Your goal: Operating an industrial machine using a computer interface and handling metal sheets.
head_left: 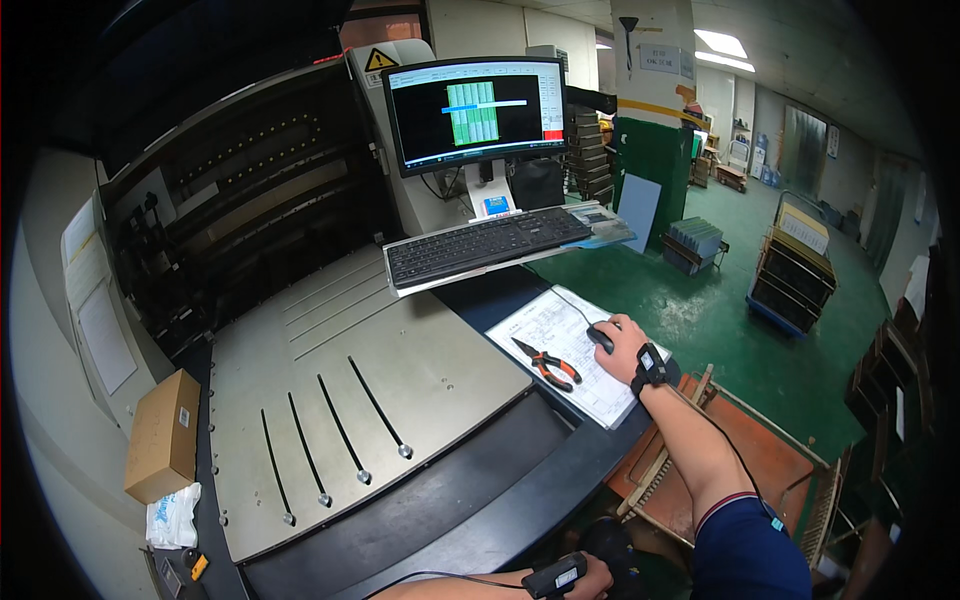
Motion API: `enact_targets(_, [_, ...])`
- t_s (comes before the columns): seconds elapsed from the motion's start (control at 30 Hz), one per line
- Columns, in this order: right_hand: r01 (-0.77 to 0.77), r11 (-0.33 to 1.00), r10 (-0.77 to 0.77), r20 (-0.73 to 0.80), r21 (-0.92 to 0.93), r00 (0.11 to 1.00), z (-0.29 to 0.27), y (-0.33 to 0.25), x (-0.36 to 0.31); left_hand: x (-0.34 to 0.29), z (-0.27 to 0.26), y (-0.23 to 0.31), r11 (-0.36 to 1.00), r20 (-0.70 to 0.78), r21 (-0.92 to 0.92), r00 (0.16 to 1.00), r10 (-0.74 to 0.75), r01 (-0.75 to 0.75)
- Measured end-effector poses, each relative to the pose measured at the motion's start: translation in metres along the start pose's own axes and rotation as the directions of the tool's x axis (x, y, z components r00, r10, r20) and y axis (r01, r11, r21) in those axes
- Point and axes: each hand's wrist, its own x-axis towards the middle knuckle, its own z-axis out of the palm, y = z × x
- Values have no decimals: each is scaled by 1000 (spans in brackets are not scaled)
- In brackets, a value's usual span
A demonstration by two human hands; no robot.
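My right hand (626, 345) rests over a black computer mouse (601, 338), its fingers curved round it. The mouse lies on printed sheets of paper (540, 320) at the right end of the machine's front ledge. Beside it on the same sheets lie pliers (545, 362) with orange-and-black handles. Low at the bottom edge, my left hand (592, 578) is close to my lap; its fingers are mostly hidden. Both wrists carry a small black strapped device. Ahead, a black keyboard (490, 243) sits on a tray below a lit monitor (478, 112) with a green panel layout on its screen.
A metal machine bed (400, 375) with slots and round knobs spreads to the left. A cardboard box (164, 436) and a white plastic packet (173, 517) stand at its left side. An orange-topped cart (765, 450) is by my right arm; a loaded trolley (795, 262) stands farther off.
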Motion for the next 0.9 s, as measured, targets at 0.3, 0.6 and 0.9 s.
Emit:
enact_targets(0.3, [-95,988,94,-18,-119,995,-27,70,-35,73,-39,-13,907,738,-418,559,378,-62])
enact_targets(0.6, [-78,990,78,-3,-116,997,-21,58,-29,63,-25,-36,875,607,-475,685,403,-93])
enact_targets(0.9, [-10,999,10,-2,-37,1000,-4,21,-10,18,-22,-29,991,295,-132,955,28,12])
